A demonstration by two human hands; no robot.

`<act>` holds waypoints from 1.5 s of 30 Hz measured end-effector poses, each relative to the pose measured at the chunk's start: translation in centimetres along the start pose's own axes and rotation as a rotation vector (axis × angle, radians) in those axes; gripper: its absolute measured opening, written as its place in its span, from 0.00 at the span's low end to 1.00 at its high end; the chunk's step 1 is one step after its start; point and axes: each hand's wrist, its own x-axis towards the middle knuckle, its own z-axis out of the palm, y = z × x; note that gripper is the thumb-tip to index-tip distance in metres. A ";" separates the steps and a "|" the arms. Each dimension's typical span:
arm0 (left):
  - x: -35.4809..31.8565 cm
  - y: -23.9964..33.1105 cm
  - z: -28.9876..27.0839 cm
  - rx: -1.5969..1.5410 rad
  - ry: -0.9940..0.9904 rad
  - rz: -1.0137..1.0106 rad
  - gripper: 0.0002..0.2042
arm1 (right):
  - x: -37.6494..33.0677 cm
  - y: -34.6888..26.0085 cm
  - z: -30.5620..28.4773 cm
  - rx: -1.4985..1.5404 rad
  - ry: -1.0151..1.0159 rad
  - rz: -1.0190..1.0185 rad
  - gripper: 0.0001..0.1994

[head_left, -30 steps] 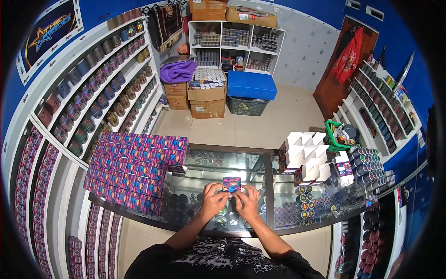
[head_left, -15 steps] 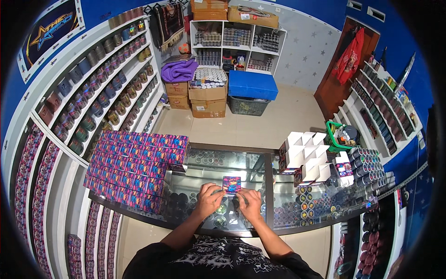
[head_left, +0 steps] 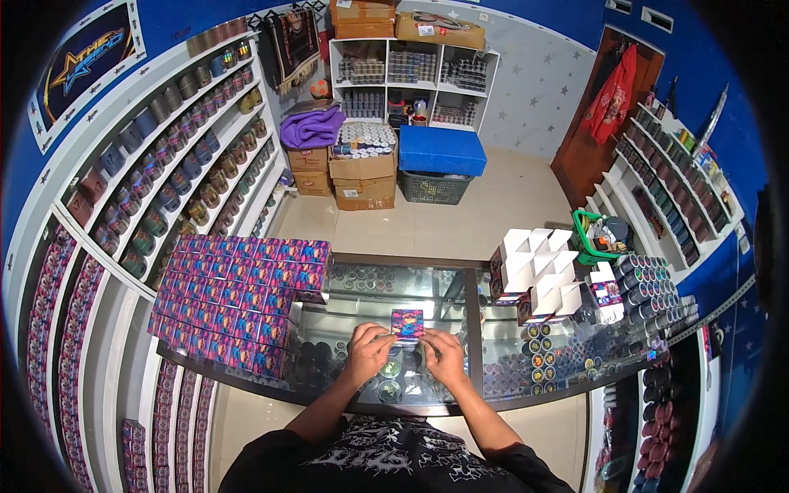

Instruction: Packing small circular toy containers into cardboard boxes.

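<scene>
- A small patterned box (head_left: 408,326) sits on the glass counter (head_left: 341,315), between both hands.
- At its 8 o'clock, the left hand (head_left: 370,352) bends its fingers, tips at the box's edge.
- At its 4 o'clock, the right hand (head_left: 444,357) curls likewise; whether either hand pinches the box, I cannot tell.
- Matching stacked boxes (head_left: 234,300) fill 9 o'clock; open white-flapped cartons (head_left: 538,275) stand at 2.
</scene>
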 end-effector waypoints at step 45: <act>0.2 1.6 2.2 0.083 -0.022 0.015 0.06 | 0.3 -0.5 0.9 -0.135 -0.011 -0.073 0.05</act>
